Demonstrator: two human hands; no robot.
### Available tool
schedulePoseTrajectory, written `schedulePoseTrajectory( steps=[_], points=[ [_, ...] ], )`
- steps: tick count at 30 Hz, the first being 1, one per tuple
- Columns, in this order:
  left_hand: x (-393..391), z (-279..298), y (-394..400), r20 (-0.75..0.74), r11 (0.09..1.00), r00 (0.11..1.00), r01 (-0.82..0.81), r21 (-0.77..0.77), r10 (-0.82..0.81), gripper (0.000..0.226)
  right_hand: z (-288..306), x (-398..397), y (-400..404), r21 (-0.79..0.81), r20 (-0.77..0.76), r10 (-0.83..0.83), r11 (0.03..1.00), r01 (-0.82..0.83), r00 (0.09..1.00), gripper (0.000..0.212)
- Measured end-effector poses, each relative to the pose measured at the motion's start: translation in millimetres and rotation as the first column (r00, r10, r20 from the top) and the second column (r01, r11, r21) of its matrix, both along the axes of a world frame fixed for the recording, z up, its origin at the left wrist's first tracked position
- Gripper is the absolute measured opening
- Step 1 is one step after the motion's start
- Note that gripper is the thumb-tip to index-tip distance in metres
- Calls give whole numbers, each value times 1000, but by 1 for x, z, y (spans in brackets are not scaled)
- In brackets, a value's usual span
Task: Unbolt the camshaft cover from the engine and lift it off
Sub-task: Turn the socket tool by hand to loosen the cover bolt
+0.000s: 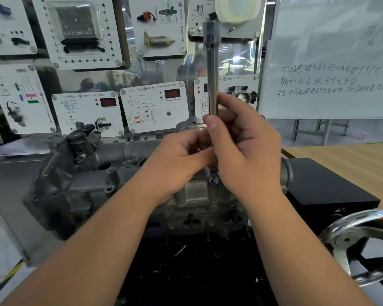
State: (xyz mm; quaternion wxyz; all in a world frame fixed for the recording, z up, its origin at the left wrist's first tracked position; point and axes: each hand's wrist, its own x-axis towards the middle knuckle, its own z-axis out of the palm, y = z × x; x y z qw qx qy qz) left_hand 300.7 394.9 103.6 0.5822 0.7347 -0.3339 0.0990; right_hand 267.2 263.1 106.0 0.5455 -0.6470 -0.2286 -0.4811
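So both hands are wrapped around the long extension bar [212,69], standing pretty much upright over the camshaft cover [199,193]. The right hand [245,151] has its fingers and thumb curled round the shaft, and the left hand [181,155] pinches it from the 9 o'clock side, just below. The hands are touching each other, basically stacked on the same tool. The bottom end sits on a bolt [214,180] near the middle of the cover, right under the hands. I can't tell how far out that bolt is.

The cover itself is still sitting on the engine [80,173], dead centre of the view, with the handwheel [358,244] off at 4 o'clock and the whiteboard [332,56] up at 2 o'clock.

My take on the step: it looks like spinning the bolt out by finger. Keep the bar dead vertical so the socket doesn't cam off the head, and roll it between the fingers instead of leaning sideways. Light downward pressure only. When it goes loose, lift slowly so the bolt doesn't drop into the engine.
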Motion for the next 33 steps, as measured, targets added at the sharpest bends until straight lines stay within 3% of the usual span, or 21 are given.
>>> schedulePoseTrajectory(
  steps=[2,6,11,17,23,26,29,33],
  points=[
    [0,0,2,-26,999,999,48,-9,-48,17,0,0,1,-13,16,7,1000,-6,1000,40],
    [0,0,1,18,999,999,34,-20,-33,18,4,-1,-1,-7,-23,35,999,-36,999,39],
    [0,0,-3,13,1000,1000,7,-20,-6,23,5,-3,-6,7,-27,12,1000,-12,1000,14],
    [-1,0,2,-35,991,992,123,-46,-125,21,7,-6,-6,-58,-54,80,995,-83,995,39],
    [0,0,-2,42,999,999,-34,1,34,33,4,-3,-1,-23,-46,29,999,-30,999,34],
    [0,1,1,-25,996,998,63,-63,-65,17,2,-3,0,-30,-40,28,999,-29,999,39],
    [-1,-1,4,-42,983,988,143,-114,-149,16,2,-3,-2,-39,-37,72,997,-74,997,44],
    [1,0,-2,24,998,999,29,-62,-27,21,5,-4,-1,-60,-21,44,997,-45,999,21]
  ],
)
